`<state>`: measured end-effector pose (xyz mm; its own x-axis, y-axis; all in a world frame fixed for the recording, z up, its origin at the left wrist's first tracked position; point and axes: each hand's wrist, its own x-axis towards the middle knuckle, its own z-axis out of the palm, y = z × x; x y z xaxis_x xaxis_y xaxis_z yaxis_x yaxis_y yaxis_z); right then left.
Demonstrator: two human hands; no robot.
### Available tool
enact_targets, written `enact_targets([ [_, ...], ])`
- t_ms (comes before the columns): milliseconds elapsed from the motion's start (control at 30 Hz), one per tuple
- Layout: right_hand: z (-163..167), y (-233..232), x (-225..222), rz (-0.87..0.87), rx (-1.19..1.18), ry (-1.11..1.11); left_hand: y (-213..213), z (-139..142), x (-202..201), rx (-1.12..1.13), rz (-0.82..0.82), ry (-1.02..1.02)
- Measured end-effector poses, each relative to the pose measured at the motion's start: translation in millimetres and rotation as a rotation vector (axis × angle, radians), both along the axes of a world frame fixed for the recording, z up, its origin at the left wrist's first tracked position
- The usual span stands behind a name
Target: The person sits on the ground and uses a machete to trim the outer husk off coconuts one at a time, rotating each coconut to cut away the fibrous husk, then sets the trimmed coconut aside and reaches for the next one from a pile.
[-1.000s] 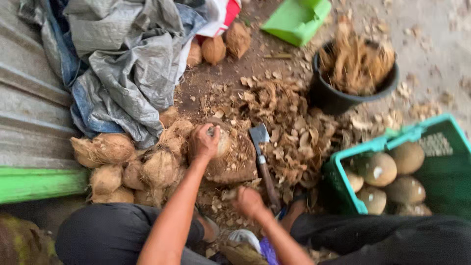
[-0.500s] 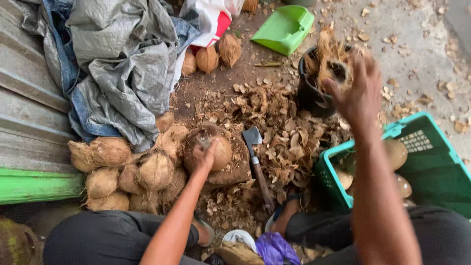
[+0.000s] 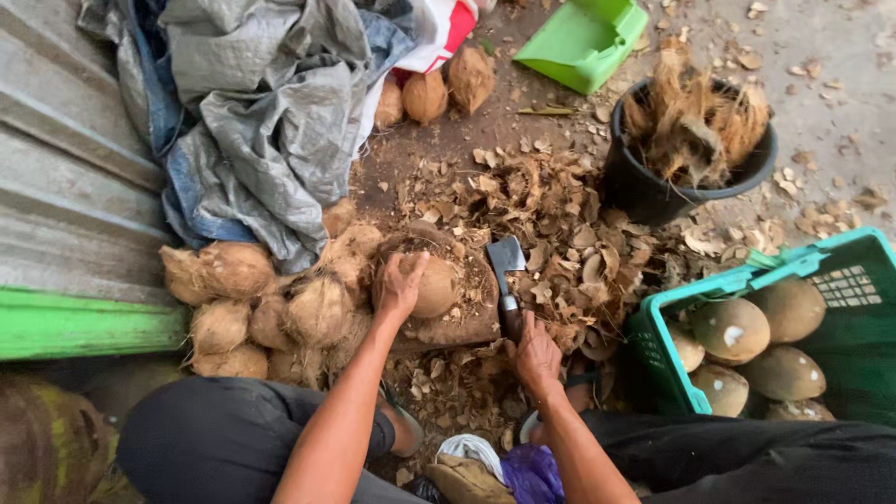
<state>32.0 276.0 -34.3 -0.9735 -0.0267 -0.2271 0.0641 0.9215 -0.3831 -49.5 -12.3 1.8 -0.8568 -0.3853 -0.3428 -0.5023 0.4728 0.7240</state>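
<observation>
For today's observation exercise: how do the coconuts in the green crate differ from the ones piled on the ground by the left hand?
The crate coconuts look smooth, pale and bare of fibre; the piled coconuts are brown and shaggy with husk. The crate ones sit contained on the person's right; the pile lies loose on the ground, left of the left hand. Both groups are whole and roundish.

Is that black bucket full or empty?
Full: the black bucket is heaped above its rim with brown coconut husk fibre.

Rough fibrous coconut [image 3: 434, 285], dull metal cleaver [image 3: 506, 257], glossy green plastic crate [image 3: 845, 261], crinkled tarp [image 3: 280, 121].
</observation>
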Motion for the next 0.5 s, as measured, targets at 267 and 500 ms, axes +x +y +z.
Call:
enact_targets([
  [267, 75, 1, -23, -0.291, -0.252, -0.351, 12, -1, 11, -0.115, -0.006, -0.111],
  [500, 202, -26, -8, -0.266, -0.874, -0.106, 23, -4, 11, 0.050, 0.216, 0.099],
])
